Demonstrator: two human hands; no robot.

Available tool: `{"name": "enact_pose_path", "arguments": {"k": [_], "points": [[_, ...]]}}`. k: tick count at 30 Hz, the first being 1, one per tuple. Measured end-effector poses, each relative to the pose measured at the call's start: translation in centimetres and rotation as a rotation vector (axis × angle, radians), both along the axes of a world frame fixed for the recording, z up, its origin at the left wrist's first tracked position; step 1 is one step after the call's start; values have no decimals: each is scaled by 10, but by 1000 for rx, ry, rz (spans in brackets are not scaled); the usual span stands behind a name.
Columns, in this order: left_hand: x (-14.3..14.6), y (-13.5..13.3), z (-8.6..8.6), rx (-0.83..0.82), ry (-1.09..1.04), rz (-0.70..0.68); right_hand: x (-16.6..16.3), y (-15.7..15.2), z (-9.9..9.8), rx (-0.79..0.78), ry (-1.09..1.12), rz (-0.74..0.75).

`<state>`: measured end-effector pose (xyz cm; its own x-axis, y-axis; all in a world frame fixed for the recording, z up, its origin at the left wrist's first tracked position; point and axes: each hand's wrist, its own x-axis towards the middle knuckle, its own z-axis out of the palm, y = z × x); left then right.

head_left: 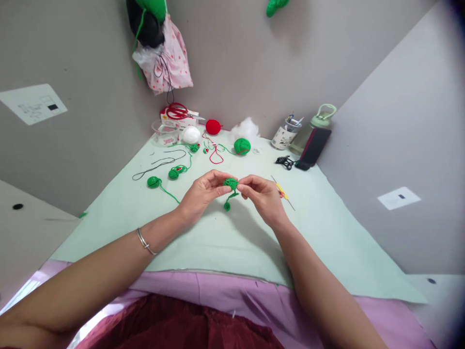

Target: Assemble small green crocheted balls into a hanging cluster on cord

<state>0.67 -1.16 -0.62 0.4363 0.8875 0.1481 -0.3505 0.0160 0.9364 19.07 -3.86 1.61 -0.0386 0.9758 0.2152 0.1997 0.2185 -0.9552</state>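
My left hand (203, 191) and my right hand (259, 194) meet above the middle of the pale green table (225, 237). Both pinch a small green crocheted piece (230, 183) between their fingertips. A short green yarn tail with a little knot (227, 205) hangs down from the piece. A metal bangle sits on my left wrist. A yellow-handled crochet hook (283, 193) lies on the table just right of my right hand.
Green yarn pieces (153, 182) and black cord (160, 162) lie at the left. Behind are a green yarn ball (241, 146), red yarn ball (213, 126), white stuffing (246, 128), red scissors (176, 111), plastic tub (165, 132), pen cup (285, 135), green bottle (319, 121), phone (313, 148).
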Motion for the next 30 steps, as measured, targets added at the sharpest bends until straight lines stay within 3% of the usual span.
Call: {"name": "enact_pose_path", "arguments": {"k": [4, 9, 14, 21, 25, 30], "points": [[-1, 2, -1, 0, 66, 43, -3, 2, -4, -58, -3, -43], [0, 3, -3, 24, 130, 82, -3, 4, -6, -252, 146, -7], [2, 5, -7, 23, 137, -3, -2, 5, -7, -328, 268, 30], [-1, 3, 0, -163, 80, -117, 3, 1, 0, 6, -120, -76], [0, 0, 3, -173, 68, -229, 2, 0, 2, -110, -23, 38], [2, 0, 3, -174, 53, -320, 0, 3, 2, -135, 169, -66]]}}
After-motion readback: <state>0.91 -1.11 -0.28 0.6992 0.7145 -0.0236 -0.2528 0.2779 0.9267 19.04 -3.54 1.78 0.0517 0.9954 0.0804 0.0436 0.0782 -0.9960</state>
